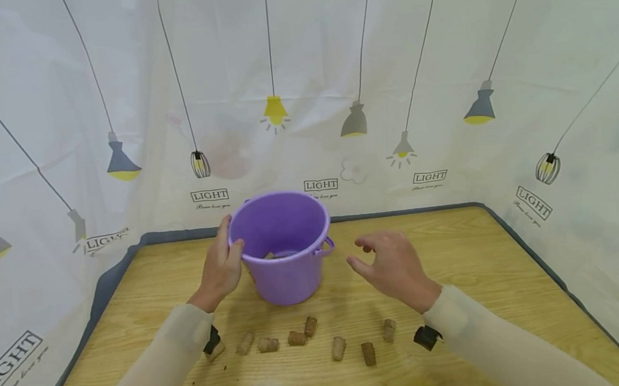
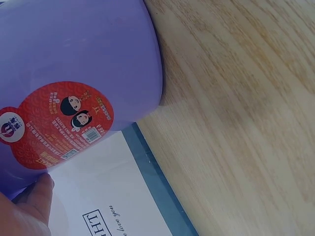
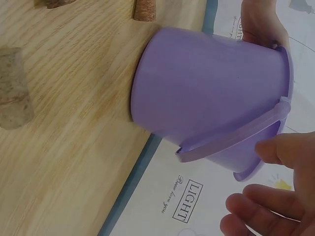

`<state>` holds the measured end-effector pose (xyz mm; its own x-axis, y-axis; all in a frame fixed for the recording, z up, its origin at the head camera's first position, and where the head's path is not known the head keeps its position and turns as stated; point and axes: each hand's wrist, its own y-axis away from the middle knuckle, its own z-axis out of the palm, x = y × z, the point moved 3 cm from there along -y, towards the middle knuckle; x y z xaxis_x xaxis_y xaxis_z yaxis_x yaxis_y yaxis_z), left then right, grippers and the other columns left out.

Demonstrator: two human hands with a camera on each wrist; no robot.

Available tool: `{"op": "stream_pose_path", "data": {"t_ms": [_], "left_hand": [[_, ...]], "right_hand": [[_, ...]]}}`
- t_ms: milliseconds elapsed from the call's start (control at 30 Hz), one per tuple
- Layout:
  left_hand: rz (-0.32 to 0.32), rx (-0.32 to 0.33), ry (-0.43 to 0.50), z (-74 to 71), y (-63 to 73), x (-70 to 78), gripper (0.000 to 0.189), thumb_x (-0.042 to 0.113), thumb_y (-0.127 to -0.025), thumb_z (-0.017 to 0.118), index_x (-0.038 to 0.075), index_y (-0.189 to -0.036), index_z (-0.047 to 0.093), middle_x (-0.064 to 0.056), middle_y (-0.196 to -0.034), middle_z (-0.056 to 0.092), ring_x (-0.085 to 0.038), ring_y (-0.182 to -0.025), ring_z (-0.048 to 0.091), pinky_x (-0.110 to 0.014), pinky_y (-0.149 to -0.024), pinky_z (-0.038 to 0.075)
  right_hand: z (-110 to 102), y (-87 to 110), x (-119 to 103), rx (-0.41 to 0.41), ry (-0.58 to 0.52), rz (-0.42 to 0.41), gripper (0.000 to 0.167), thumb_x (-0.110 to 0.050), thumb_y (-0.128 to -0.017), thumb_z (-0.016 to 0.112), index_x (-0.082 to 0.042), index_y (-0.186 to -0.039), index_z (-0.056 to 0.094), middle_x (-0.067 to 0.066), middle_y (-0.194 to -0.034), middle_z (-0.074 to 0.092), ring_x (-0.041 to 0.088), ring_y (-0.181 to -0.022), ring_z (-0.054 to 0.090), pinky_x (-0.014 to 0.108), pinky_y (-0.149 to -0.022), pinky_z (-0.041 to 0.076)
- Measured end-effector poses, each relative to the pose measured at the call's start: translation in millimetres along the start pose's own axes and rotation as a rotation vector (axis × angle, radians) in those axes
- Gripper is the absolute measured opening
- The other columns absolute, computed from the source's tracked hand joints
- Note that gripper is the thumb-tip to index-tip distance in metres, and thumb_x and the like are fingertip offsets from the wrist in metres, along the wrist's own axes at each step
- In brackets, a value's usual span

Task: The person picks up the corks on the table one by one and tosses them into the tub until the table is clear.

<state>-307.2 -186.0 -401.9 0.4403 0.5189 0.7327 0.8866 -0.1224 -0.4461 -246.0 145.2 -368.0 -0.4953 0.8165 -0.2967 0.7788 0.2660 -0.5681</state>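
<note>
A purple bucket point(image 1: 289, 279) stands on the wooden table with its mouth upward, and a few cork-coloured pieces point(image 1: 269, 256) show inside. My left hand point(image 1: 222, 266) grips its left rim, thumb over the edge and fingers along the outside. In the left wrist view a red round label point(image 2: 64, 125) is on the bucket's wall. My right hand point(image 1: 394, 265) hovers to the right of the bucket, apart from it, with thumb and fingers spread and nothing between them. The bucket's handle point(image 3: 236, 140) hangs down on the side facing that hand.
Several corks lie scattered on the table in front of the bucket, among them a dark cork point(image 1: 368, 354) and a pale cork point(image 1: 339, 348). One cork point(image 1: 215, 350) is partly hidden by my left wrist. A white cloth point(image 1: 295, 151) printed with lamps surrounds the table point(image 1: 456, 254).
</note>
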Motion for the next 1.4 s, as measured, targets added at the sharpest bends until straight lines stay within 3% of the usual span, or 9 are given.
{"op": "stream_pose_path", "data": {"t_ms": [333,567,1000,1400], "left_hand": [[0.002,0.004,-0.007,-0.5,-0.4,-0.3,0.064,0.014,-0.105,0.038,0.000,-0.163,0.014,-0.026,-0.162,0.030,-0.042,-0.145,0.037,-0.057,-0.118,0.033],[0.003,-0.001,-0.012,-0.5,-0.9,0.9,0.064,0.014,-0.105,0.038,0.001,-0.163,0.014,-0.026,-0.163,0.030,-0.042,-0.145,0.037,-0.057,-0.118,0.034],[-0.007,0.010,-0.021,-1.0,0.2,1.0,0.064,0.014,-0.105,0.039,0.000,-0.163,0.015,-0.026,-0.162,0.031,-0.041,-0.146,0.037,-0.056,-0.119,0.032],[0.016,0.018,-0.011,-0.4,-0.9,-0.1,0.063,0.012,-0.105,0.039,0.000,-0.163,0.016,-0.026,-0.161,0.033,-0.042,-0.144,0.039,-0.057,-0.118,0.034]], "right_hand": [[-0.2,9.6,4.8,-0.071,0.043,-0.005,0.029,-0.028,-0.082,0.085,-0.005,-0.099,0.081,0.006,-0.085,0.076,0.025,-0.079,0.069,0.053,-0.085,0.055],[1.4,17.3,8.9,-0.109,0.079,-0.006,0.029,-0.030,-0.080,0.087,-0.006,-0.097,0.081,0.004,-0.083,0.075,0.021,-0.075,0.068,0.047,-0.078,0.057],[2.2,29.9,12.5,-0.216,0.106,0.035,0.027,-0.029,-0.081,0.086,-0.007,-0.097,0.081,0.003,-0.083,0.075,0.019,-0.075,0.068,0.052,-0.084,0.055],[0.1,38.0,15.3,-0.298,0.130,0.052,0.027,-0.028,-0.080,0.088,-0.007,-0.096,0.081,0.001,-0.079,0.074,0.013,-0.068,0.066,0.048,-0.079,0.056]]}}
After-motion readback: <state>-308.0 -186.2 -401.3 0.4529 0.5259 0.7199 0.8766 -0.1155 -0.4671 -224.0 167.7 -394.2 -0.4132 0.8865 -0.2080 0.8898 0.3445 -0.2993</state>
